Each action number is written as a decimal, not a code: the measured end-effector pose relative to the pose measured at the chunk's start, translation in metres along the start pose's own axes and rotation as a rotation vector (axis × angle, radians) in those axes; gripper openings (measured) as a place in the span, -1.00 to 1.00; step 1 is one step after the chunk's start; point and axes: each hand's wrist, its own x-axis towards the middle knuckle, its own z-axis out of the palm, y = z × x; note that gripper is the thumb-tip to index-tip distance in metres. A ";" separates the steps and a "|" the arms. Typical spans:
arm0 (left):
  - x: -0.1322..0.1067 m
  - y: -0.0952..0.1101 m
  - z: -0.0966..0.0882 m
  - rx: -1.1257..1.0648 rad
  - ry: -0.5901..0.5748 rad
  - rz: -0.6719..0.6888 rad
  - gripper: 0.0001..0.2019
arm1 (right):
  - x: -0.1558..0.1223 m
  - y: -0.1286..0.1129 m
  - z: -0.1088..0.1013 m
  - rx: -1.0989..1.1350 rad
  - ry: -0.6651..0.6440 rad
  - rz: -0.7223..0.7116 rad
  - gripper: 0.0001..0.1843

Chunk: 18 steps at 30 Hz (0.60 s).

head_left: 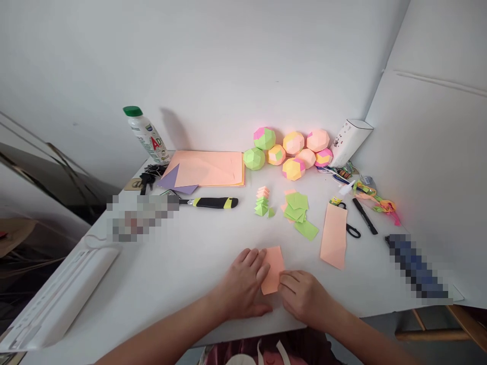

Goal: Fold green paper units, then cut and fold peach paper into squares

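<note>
A small sheet of peach paper (274, 271) lies on the white table in front of me. Across its left side rests my left hand (245, 284), open, its fingers flat and the thumb spread away below. At the sheet's lower right edge my right hand (300, 294) is closed with its fingertips on the paper. Beyond the sheet are a pile of green paper squares (297, 207) with some peach ones under it, and a short row of folded green and peach paper pieces (262, 202). To the right lies a longer peach strip (334, 235).
Scissors (353, 231) lie partly under the strip, near a black pen (364, 215). Several paper balls (292, 169) sit against the wall. A utility knife (215, 203), peach sheets (209, 167), a white bottle (146, 134) and a white box (76, 294) are to the left.
</note>
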 end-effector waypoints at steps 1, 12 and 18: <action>0.000 0.002 0.001 -0.004 0.074 -0.003 -0.47 | 0.000 0.002 0.000 0.051 0.003 0.043 -0.77; 0.003 0.004 -0.002 -0.625 0.432 -0.100 -0.87 | 0.038 0.008 -0.025 0.448 0.143 0.243 -0.82; 0.002 -0.001 -0.012 -0.734 0.484 -0.050 -0.88 | 0.050 0.014 -0.028 0.491 0.241 0.207 -0.82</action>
